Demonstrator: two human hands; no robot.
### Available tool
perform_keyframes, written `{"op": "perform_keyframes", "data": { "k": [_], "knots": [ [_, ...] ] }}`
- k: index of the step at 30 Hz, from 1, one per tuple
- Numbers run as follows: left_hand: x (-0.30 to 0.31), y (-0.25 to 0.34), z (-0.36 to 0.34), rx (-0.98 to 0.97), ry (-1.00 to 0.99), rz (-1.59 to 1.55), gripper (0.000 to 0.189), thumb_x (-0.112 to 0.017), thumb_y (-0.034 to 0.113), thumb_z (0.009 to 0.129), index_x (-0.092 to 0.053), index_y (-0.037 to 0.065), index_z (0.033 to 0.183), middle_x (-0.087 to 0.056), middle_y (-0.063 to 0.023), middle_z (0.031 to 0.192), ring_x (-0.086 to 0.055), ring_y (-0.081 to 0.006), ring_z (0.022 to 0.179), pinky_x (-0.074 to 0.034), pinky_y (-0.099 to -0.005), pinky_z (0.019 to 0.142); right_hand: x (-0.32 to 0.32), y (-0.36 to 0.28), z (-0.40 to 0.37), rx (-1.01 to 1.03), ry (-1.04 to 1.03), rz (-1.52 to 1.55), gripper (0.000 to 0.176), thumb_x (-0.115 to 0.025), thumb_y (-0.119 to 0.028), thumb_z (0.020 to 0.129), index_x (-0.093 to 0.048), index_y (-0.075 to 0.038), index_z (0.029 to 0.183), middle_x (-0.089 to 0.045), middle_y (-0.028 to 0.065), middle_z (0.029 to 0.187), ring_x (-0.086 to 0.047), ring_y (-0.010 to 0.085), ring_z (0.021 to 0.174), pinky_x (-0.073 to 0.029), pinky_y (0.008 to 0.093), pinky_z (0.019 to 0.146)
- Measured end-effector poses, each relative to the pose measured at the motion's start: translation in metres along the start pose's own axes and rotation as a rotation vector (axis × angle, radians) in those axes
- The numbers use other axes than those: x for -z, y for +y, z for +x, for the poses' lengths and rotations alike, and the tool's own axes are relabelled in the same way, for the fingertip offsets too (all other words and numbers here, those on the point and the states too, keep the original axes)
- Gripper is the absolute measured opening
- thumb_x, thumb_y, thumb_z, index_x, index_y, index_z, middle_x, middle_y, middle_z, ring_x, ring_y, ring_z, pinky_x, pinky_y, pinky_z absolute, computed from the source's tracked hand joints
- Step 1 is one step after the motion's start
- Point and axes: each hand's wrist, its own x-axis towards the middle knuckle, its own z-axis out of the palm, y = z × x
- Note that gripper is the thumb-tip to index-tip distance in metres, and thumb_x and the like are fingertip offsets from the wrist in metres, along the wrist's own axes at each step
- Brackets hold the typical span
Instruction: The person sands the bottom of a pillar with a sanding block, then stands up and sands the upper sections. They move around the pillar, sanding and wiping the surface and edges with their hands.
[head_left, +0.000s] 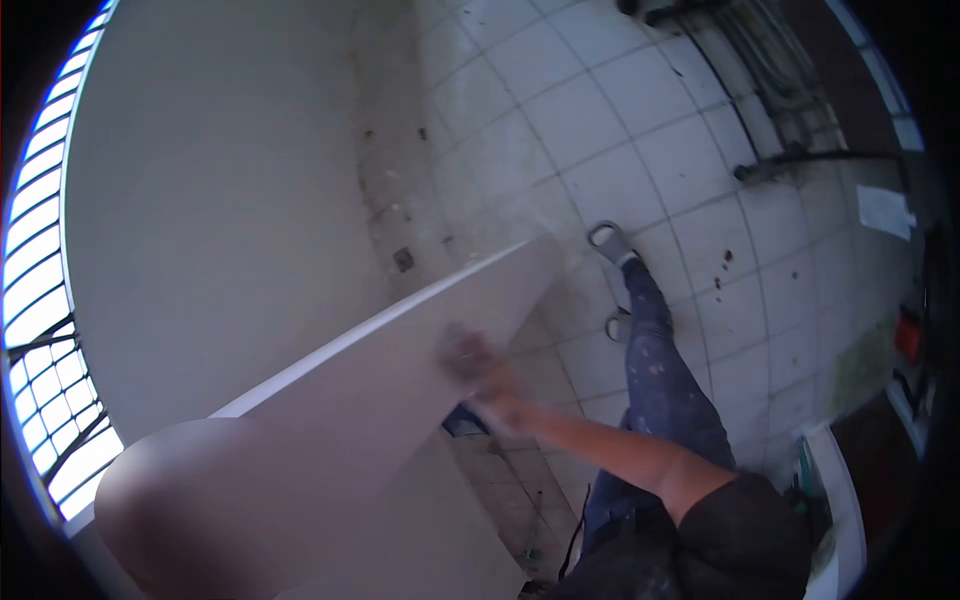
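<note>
My right hand [488, 378] reaches across from the lower right, smeared by motion. Its fingers look closed around a small greyish thing [458, 352], too blurred to name. The hand is over a pale, smooth wall face [380, 400], and the greyish thing appears to be against it, though contact is hard to judge. A bright white edge [370, 328] runs along the far side of this face. Where the face nears the camera, a blurred, rounded brownish patch [185, 500] fills the lower left. My left hand is out of view.
Stained white floor tiles [600, 120] bear dark bits of debris [727, 258]. My shoe [610, 240] stands beyond the wall's end. A plain wall [220, 200] and barred window [40, 230] are left. At right are a dark metal frame [800, 155], white sheet [885, 212] and red object [908, 335].
</note>
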Motion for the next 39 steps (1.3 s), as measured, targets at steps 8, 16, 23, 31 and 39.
{"op": "perform_keyframes", "data": {
  "k": [8,16,23,31,39],
  "knots": [
    [0.009,0.015,0.006,0.027,0.024,0.009,0.063,-0.039,0.055,0.102,-0.040,0.016,0.151,-0.051,-0.0167,0.143,-0.048,-0.0368,0.132,-0.039,-0.0482,0.107,-0.035,-0.215,0.113,0.636,0.012,0.091,0.071,-0.056,-0.013,0.090,-0.028,-0.025,0.155,-0.006,0.0107,0.167,0.002,0.0399,0.152,-0.015,0.0572,0.121],
    [0.020,0.025,0.005,0.036,0.067,0.009,0.063,-0.039,0.055,0.102,-0.039,0.017,0.151,-0.048,-0.0154,0.146,-0.046,-0.0338,0.135,-0.039,-0.0467,0.108,0.003,-0.061,0.082,0.319,0.386,-0.042,0.037,-0.047,-0.008,0.098,-0.053,-0.009,0.135,-0.048,0.0152,0.147,-0.039,0.0331,0.142,-0.033,0.0455,0.116],
    [0.020,0.021,-0.003,0.073,0.103,-0.147,0.061,-0.039,0.054,0.102,-0.041,0.016,0.150,-0.048,-0.0145,0.148,-0.045,-0.0331,0.136,-0.038,-0.0456,0.110,-0.025,-0.078,0.155,-0.333,0.464,0.339,0.040,-0.055,-0.026,0.095,-0.056,-0.003,0.128,-0.047,0.0194,0.143,-0.038,0.0360,0.136,-0.029,0.0472,0.114],
    [0.035,0.021,-0.016,0.077,0.102,-0.241,0.062,-0.044,0.049,0.101,-0.042,0.008,0.147,-0.047,-0.0153,0.148,-0.040,-0.0323,0.140,-0.033,-0.0453,0.113,-0.015,-0.236,0.096,0.338,0.195,-0.084,0.069,-0.052,-0.014,0.095,-0.023,-0.012,0.158,-0.014,0.0129,0.166,-0.010,0.0343,0.153,-0.010,0.0493,0.123],
    [0.047,0.015,-0.109,0.154,0.155,-0.629,0.056,-0.048,0.042,0.100,-0.048,0.002,0.140,-0.051,-0.0168,0.143,-0.042,-0.0302,0.138,-0.029,-0.0432,0.116,-0.038,-0.007,0.039,-0.791,0.382,0.125,0.065,-0.038,-0.045,0.102,-0.020,-0.017,0.158,-0.018,0.0159,0.164,-0.006,0.0361,0.152,-0.009,0.0488,0.122]
  ]
}}
